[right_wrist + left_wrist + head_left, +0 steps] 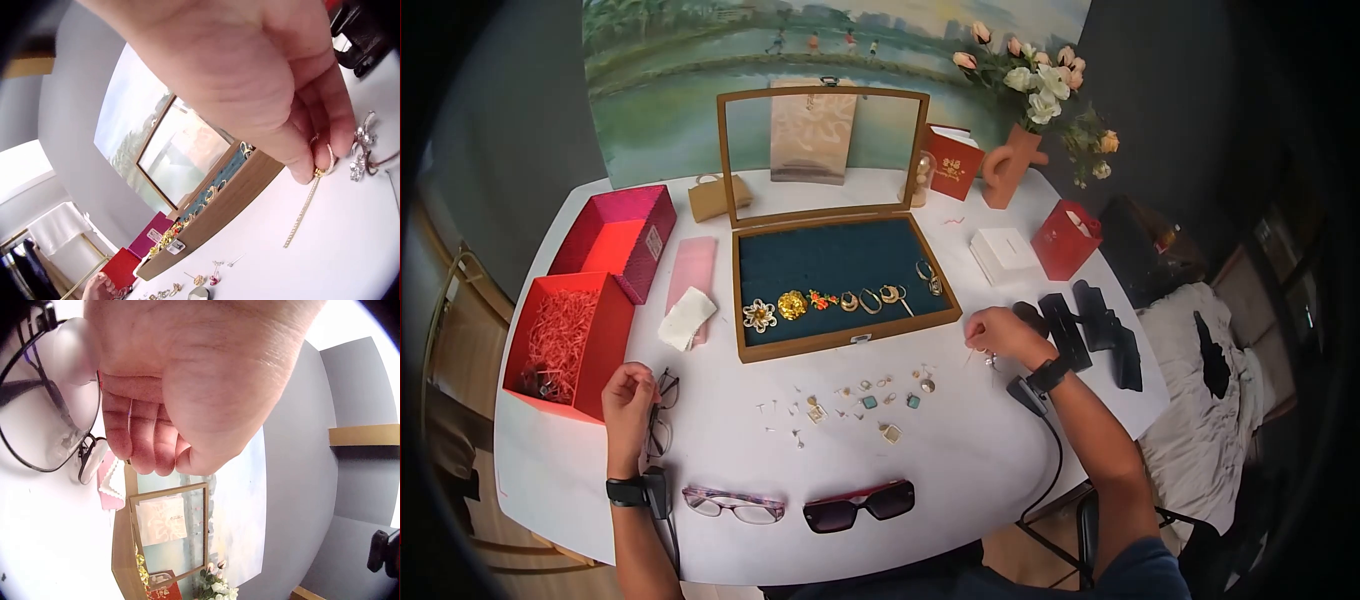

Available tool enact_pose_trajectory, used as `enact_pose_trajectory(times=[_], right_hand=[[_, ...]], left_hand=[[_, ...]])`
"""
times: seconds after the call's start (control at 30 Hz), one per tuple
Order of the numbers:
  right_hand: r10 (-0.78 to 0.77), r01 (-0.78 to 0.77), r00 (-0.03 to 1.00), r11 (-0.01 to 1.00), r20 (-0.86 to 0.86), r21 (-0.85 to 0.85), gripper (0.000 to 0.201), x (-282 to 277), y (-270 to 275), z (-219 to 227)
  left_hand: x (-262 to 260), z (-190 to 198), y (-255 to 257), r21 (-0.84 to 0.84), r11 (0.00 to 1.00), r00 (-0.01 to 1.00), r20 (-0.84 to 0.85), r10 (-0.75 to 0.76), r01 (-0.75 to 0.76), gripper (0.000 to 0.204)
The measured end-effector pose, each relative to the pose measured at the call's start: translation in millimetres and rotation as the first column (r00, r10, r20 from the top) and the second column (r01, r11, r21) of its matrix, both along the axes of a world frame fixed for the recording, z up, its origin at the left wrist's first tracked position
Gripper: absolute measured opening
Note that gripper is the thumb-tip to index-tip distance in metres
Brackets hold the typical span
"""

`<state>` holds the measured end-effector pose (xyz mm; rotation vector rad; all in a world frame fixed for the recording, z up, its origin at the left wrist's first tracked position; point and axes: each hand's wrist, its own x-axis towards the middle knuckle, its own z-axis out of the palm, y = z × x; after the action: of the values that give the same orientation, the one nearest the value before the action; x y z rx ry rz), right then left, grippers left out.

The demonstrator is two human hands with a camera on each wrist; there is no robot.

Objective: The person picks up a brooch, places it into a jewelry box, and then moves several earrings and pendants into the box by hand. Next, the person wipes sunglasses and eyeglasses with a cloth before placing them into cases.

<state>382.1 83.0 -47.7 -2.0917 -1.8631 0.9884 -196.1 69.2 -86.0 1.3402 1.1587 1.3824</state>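
My right hand (pixel 1005 337) is just right of the wooden jewelry box (pixel 850 340). Between its thumb and fingers it pinches a gold earring (pixel 305 209), a small hoop with a straight dangling strip. Beside those fingertips lies a silver earring with clear stones (pixel 357 164). My left hand (pixel 628 408) hovers at the table's left side, fingers loosely curled, holding nothing. Dark-framed eyeglasses (pixel 662 432) lie right beside it. Inside the box, on dark green cloth, a row of pieces includes a flower brooch (pixel 759 316), a gold flower (pixel 792 305) and several earrings.
Several small earrings and a green-stone stud (pixel 870 402) are scattered mid-table. Patterned glasses (pixel 734 505) and sunglasses (pixel 859 506) lie at the front edge. A red box (pixel 605 370) with shredded paper stands left. Black cases (pixel 1064 330) and a white box (pixel 1003 256) are at right.
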Motion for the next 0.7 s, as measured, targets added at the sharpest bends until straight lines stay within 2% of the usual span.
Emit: enact_pose_trajectory(times=[0.03, 0.1, 0.13, 0.2, 0.33, 0.4, 0.43, 0.5, 0.63, 0.7], right_hand=[[0.003, -0.003, 1.000, 1.000, 0.001, 0.001, 0.018, 1, 0, 1], [-0.057, 0.058, 0.979, 0.998, -0.195, 0.000, 0.018, 3, -2, 3], [-0.055, 0.056, 0.979, 0.998, -0.195, 0.000, 0.018, 4, -2, 2], [0.124, -0.102, 0.980, 0.986, -0.159, 0.135, 0.018, 6, -2, 0], [0.175, -0.137, 0.957, 0.976, -0.231, 0.169, 0.016, 0, 4, 8], [0.117, -0.054, 0.900, 0.986, -0.419, 0.159, 0.014, -13, 6, 26], [0.120, -0.057, 0.901, 0.985, -0.418, 0.160, 0.014, -18, 8, 34], [0.096, 0.012, 0.823, 0.982, -0.559, 0.187, 0.013, -29, 17, 46], [0.108, 0.043, 0.803, 0.970, -0.586, 0.237, 0.012, -44, 40, 51], [0.153, 0.069, 0.716, 0.955, -0.681, 0.288, 0.010, -49, 51, 46]], left_hand=[[0, 1, 0, 0.001, 1.000, 1.000, 0.001, 0.003, -0.003, 0.006], [3, 3, -1, 0.007, 1.000, 1.000, 0.007, 0.002, -0.002, 0.005], [3, 3, -2, 0.007, 1.000, 1.000, 0.008, 0.004, -0.004, 0.005], [3, 3, -1, 0.000, 1.000, 1.000, 0.022, 0.004, -0.004, 0.005], [3, 4, -3, -0.012, 1.000, 0.999, 0.027, 0.021, -0.020, 0.005], [4, 5, -3, -0.025, 1.000, 1.000, 0.013, 0.016, -0.016, 0.005], [3, 4, -3, -0.024, 1.000, 1.000, 0.015, 0.019, -0.018, 0.005], [2, 1, -1, -0.010, 1.000, 1.000, 0.030, 0.009, -0.008, 0.005], [0, -2, 0, 0.005, 1.000, 0.999, 0.032, 0.007, -0.007, 0.006], [4, 3, -2, -0.011, 1.000, 0.999, 0.023, 0.026, -0.025, 0.006]])
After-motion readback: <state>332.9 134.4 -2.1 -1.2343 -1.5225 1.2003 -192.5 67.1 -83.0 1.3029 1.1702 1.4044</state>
